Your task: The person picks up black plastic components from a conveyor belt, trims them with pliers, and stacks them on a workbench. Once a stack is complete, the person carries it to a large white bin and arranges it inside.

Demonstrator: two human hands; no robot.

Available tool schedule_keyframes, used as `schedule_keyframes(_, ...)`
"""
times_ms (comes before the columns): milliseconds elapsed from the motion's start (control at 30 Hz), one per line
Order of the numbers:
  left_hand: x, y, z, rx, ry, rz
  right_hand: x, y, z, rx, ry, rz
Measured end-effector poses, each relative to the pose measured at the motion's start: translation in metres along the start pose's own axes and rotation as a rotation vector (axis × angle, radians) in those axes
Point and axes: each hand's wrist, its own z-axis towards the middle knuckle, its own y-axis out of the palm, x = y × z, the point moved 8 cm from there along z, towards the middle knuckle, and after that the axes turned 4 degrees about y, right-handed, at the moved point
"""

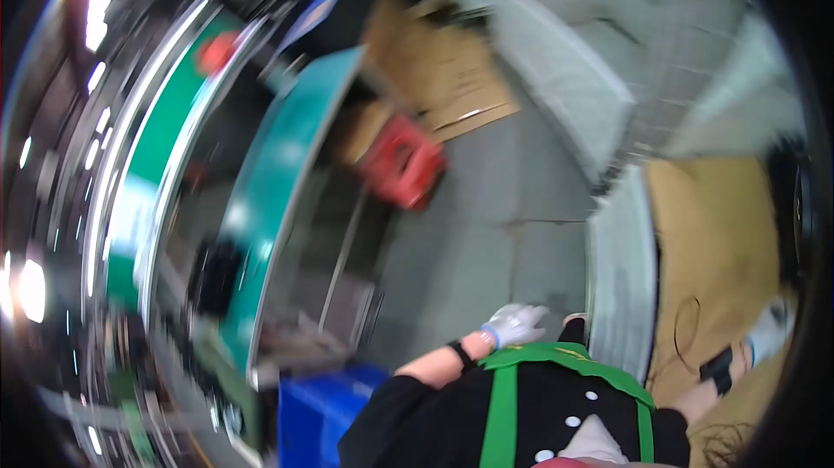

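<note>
My left hand [518, 325], in a white glove with a dark band on the wrist, hangs in front of my green apron [565, 355]. Its fingers stretch out to the right and nothing shows in them. Far to the right, my right hand [770, 332], also white-gloved, is over or against a large brown cardboard surface [717, 242]; whether it touches is unclear. Blur and the picture's rim hide how its fingers lie. A thin dark loop of wire or cord [686, 333] shows against the cardboard beside my right forearm.
On the left runs a teal-topped bench [287, 164] with a black object [215, 277]. A red crate [404, 162] and a flattened cardboard box [456, 77] lie beyond. Pale panels [621, 268] border the grey floor [469, 268] at right. A blue bin [321, 411] stands near left.
</note>
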Motion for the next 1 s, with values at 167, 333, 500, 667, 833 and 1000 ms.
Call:
schedule_keyframes(167, -0.068, -0.001, -0.147, 0.171, -0.242, -0.102, 0.062, 0.133, -0.031, 0.061, 0.270, 0.606)
schedule_keyframes(333, -0.129, 0.026, -0.277, 0.425, -0.403, -0.146, 0.099, 0.340, -0.179, -0.160, 0.547, 0.474)
schedule_keyframes(500, -0.176, 0.043, -0.342, 0.439, -0.605, -0.181, 0.095, 0.551, -0.257, -0.810, 0.645, 0.612)
schedule_keyframes(667, -0.215, 0.016, -0.379, 0.504, -0.730, -0.423, 0.082, 0.726, -0.468, -1.046, 0.559, 0.265)
schedule_keyframes(833, -0.289, -0.048, -0.448, 0.671, -0.757, -0.378, 0.111, 0.858, -0.756, -1.270, 0.865, 0.375)
schedule_keyframes(1000, -0.332, -0.057, -0.572, 1.250, -1.040, -0.336, 0.119, 0.876, -1.101, -1.826, 1.125, 0.142)
